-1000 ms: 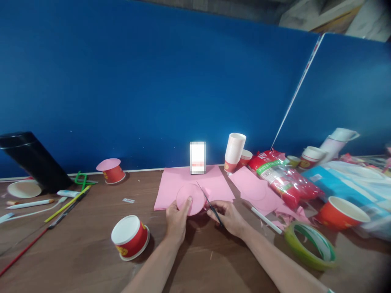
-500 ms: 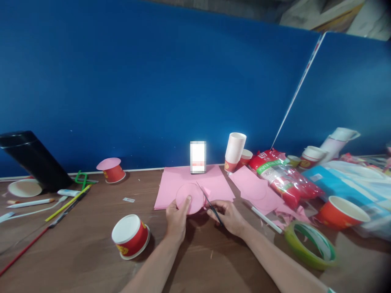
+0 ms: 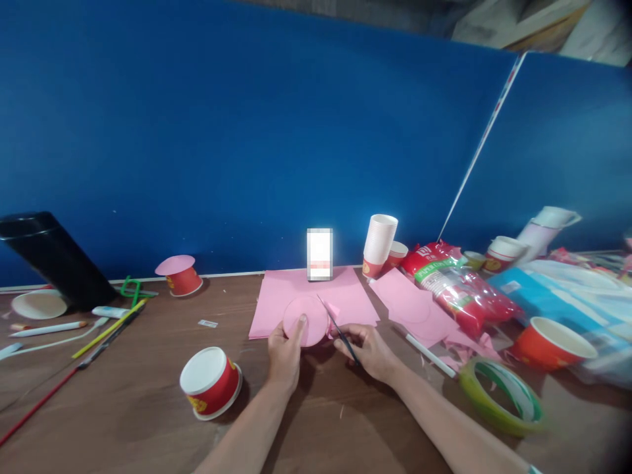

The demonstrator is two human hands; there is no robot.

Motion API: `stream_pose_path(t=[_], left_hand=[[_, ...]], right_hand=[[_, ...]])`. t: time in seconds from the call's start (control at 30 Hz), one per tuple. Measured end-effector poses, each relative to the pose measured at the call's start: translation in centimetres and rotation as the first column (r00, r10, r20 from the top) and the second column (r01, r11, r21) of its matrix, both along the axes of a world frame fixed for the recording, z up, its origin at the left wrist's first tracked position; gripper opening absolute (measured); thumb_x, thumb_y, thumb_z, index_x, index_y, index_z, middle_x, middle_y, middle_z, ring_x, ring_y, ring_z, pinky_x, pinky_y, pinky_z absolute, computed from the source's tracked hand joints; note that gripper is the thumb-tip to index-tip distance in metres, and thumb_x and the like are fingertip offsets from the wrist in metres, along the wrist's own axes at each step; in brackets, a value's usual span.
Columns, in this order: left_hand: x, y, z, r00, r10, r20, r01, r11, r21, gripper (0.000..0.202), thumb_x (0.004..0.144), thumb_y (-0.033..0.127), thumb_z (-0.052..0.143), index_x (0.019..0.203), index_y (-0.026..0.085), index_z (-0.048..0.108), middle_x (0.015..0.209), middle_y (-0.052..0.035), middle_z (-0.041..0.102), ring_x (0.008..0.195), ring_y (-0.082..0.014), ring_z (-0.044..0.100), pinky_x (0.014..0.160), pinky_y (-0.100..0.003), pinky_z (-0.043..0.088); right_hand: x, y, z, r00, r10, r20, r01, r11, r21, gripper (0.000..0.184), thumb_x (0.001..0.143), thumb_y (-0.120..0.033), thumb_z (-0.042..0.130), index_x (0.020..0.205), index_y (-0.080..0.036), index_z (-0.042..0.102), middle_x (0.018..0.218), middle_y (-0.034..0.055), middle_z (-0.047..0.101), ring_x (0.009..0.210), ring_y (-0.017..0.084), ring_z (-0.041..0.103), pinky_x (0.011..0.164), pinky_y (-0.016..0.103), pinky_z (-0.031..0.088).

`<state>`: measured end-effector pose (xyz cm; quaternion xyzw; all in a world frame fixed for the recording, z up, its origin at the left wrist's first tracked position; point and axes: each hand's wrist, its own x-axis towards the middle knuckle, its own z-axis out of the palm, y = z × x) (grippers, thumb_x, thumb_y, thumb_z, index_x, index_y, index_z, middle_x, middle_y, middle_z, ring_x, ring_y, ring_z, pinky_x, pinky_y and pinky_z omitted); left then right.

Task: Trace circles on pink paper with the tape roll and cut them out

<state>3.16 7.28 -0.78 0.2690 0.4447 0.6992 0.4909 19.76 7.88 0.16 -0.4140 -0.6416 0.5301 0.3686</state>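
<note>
My left hand (image 3: 284, 352) pinches a round pink paper disc (image 3: 307, 318), thumb on top, holding it just above the brown table (image 3: 148, 421). My right hand (image 3: 370, 350) grips a pair of dark scissors (image 3: 338, 328), whose blades point up and left at the disc's right edge. A small pink offcut hangs beside the blades. Under the disc lies a pink paper sheet (image 3: 276, 296).
A red paper cup (image 3: 211, 383) lies on its side at the left front. Another cup capped in pink (image 3: 180, 275), pens and a black cylinder (image 3: 52, 260) sit left. Stacked white cups (image 3: 379, 242), a red packet (image 3: 457, 286), a green tape roll (image 3: 501, 395) and a red bowl (image 3: 550, 342) crowd the right.
The pink disc has turned and shifted very slightly left in my left hand; the scissors stay at its right edge. Nothing else has moved.
</note>
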Motion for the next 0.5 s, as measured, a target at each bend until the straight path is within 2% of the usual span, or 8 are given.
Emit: stream_pose_path(t=[0.5], left_hand=[[-0.16, -0.01, -0.18, 0.998, -0.068, 0.005, 0.068, 0.998, -0.002, 0.050, 0.058, 0.037, 0.078, 0.097, 0.008, 0.066, 0.085, -0.0127, 0.071, 0.075, -0.0229, 0.067, 0.074, -0.036, 0.051]], right_hand=[[-0.08, 0.03, 0.10, 1.000, 0.004, 0.008, -0.004, 1.000, 0.025, 0.039, 0.072, -0.043, 0.067, 0.097, -0.013, 0.067, 0.058, -0.0024, 0.051, 0.050, 0.009, 0.043, 0.047, 0.020, 0.040]])
